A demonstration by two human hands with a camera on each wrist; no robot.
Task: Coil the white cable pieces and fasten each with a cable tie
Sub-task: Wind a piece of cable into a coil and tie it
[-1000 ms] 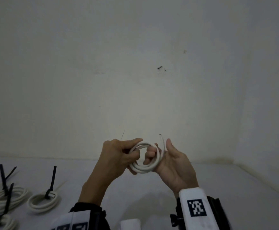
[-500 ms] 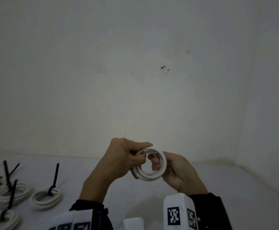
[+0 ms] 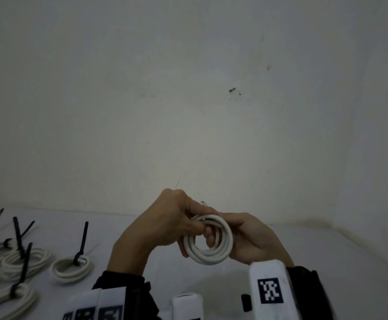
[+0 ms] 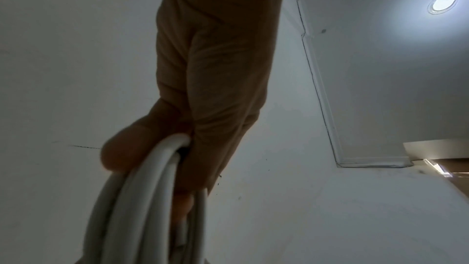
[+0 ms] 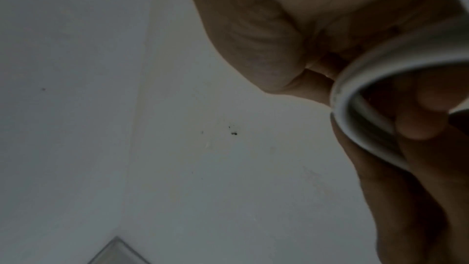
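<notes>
Both hands meet at lower centre of the frame, the left hand (image 3: 165,225) and right hand (image 3: 249,239) each pinching the white cable coil (image 3: 208,242).

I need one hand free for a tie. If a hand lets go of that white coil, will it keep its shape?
Probably not. The coil has no tie yet, and both the left hand and right hand grip it, suggesting springy cable. Its loose end already sticks out. One firm pinch across all loops might hold.
</notes>
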